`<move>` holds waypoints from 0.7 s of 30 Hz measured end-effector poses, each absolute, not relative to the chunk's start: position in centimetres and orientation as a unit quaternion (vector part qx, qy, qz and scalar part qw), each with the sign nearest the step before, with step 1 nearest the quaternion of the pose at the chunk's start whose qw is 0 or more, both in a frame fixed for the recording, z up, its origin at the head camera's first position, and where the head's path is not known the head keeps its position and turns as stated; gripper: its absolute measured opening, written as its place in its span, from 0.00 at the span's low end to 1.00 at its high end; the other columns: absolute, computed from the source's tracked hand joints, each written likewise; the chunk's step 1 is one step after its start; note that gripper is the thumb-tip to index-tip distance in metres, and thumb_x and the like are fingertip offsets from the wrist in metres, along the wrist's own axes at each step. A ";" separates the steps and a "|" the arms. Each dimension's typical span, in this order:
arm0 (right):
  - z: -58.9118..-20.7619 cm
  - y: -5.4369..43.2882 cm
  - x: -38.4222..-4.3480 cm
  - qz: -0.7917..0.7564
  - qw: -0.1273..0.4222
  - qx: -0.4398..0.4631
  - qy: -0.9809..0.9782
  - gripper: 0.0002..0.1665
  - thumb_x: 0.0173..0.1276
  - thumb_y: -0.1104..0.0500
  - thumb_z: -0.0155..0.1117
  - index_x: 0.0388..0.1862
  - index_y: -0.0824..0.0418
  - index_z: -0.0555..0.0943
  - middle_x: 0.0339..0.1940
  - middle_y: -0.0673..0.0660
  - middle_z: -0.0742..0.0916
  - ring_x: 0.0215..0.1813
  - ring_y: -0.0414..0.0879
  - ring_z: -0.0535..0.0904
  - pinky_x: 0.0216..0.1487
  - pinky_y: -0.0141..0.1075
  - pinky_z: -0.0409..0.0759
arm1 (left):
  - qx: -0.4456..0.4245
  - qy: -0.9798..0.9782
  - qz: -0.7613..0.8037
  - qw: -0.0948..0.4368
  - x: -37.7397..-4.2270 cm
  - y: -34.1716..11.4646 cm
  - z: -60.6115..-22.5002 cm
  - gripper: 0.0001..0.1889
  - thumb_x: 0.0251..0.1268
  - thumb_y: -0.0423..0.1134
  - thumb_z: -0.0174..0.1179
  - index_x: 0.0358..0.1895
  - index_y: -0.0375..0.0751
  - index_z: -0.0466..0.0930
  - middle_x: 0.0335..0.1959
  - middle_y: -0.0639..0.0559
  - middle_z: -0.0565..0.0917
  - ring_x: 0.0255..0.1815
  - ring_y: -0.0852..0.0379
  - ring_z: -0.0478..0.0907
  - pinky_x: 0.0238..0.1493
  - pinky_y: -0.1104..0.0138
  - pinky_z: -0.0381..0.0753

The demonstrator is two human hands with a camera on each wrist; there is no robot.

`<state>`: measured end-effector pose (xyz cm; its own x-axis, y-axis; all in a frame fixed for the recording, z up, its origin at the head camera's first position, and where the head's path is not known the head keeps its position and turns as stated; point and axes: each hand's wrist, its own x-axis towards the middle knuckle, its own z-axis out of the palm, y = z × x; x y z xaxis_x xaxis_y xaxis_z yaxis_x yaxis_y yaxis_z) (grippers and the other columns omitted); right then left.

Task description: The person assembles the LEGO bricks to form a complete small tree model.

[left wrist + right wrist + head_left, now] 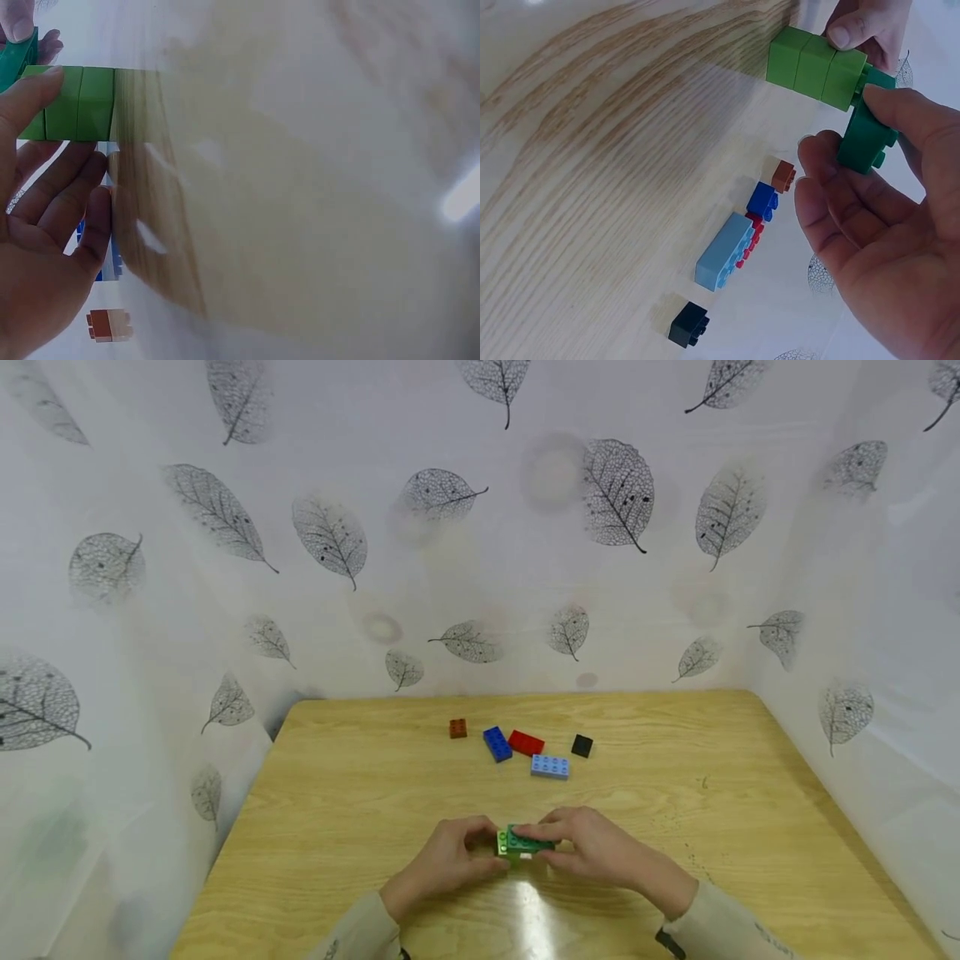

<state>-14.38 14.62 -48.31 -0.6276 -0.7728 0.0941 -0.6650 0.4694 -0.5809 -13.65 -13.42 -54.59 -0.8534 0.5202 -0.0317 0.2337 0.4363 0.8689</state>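
Observation:
A stack of three light green toy bricks [810, 69] stands upright on the table near its front. My left hand [448, 856] grips the stack from the left, its thumb on the near side in the left wrist view. On the stack's top, a dark green brick [864, 135] sits off to one side, overhanging to the right. Pinching that dark green brick by its sides are the thumb and fingers of my right hand [600, 847]. A few studs of the top light green brick show beside it in the head view.
Farther back on the wooden table [360, 777] lie a brown brick [457, 728], a blue brick [497, 744], a red brick [527, 742], a light blue brick [550, 767] and a black brick [582, 745]. A leaf-patterned curtain [495, 568] surrounds the table's back and sides.

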 end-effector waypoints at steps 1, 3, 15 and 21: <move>-48.3 14.7 -14.3 -0.293 0.090 -0.422 0.853 0.28 0.73 0.59 0.72 0.71 0.50 0.82 0.49 0.52 0.91 0.43 0.32 0.81 0.39 0.29 0.82 | 0.226 0.835 0.479 0.148 -13.6 -13.4 -54.5 0.14 0.64 0.54 0.75 0.51 0.62 0.86 0.48 0.69 0.88 0.53 0.67 0.83 0.60 0.66 0.81; -48.4 14.7 -14.3 -0.290 0.090 -0.422 0.854 0.28 0.73 0.59 0.72 0.71 0.49 0.82 0.50 0.52 0.91 0.43 0.33 0.81 0.39 0.28 0.81 | 0.227 0.837 0.476 0.147 -13.6 -13.3 -54.5 0.14 0.64 0.54 0.75 0.51 0.61 0.86 0.48 0.69 0.88 0.53 0.67 0.83 0.60 0.66 0.81; -48.0 14.6 -14.5 -0.268 0.093 -0.422 0.861 0.28 0.72 0.59 0.73 0.70 0.48 0.82 0.49 0.52 0.91 0.39 0.30 0.79 0.37 0.26 0.78 | 0.239 0.831 0.484 0.134 -13.5 -13.2 -54.5 0.13 0.66 0.51 0.75 0.50 0.57 0.87 0.47 0.64 0.89 0.52 0.64 0.84 0.58 0.66 0.82; -47.8 14.5 -14.5 -0.239 0.073 -0.432 0.867 0.29 0.71 0.60 0.74 0.70 0.49 0.82 0.48 0.53 0.92 0.41 0.33 0.83 0.38 0.26 0.80 | 0.234 0.832 0.485 0.134 -13.5 -13.2 -54.5 0.13 0.65 0.51 0.75 0.50 0.59 0.87 0.46 0.67 0.89 0.52 0.66 0.84 0.59 0.67 0.81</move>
